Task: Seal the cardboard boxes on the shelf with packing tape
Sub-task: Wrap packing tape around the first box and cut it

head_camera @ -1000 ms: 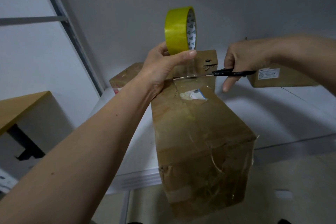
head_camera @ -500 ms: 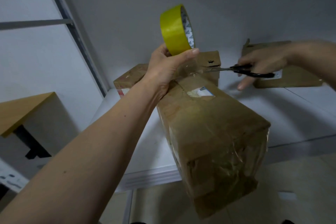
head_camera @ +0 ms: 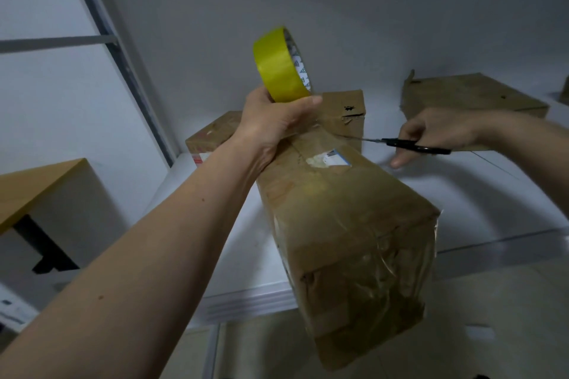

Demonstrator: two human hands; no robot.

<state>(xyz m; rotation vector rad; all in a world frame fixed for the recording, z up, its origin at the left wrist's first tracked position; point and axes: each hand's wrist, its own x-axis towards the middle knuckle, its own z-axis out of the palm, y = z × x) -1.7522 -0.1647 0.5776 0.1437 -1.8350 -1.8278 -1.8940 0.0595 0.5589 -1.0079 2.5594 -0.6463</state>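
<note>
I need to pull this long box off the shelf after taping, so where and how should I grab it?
Take the long box by its near end, which hangs past the shelf edge toward you. Come from the front with a hand on each long side: those sides are bare, while the far end sits against another box.

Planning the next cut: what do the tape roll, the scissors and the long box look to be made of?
Tape roll: glossy yellowish plastic film on a printed core, probably card.
Scissors: thin shiny blades, likely steel; black handles, likely plastic.
Long box: matte brown cardboard, creased, with clear glossy tape over its near end.
</note>
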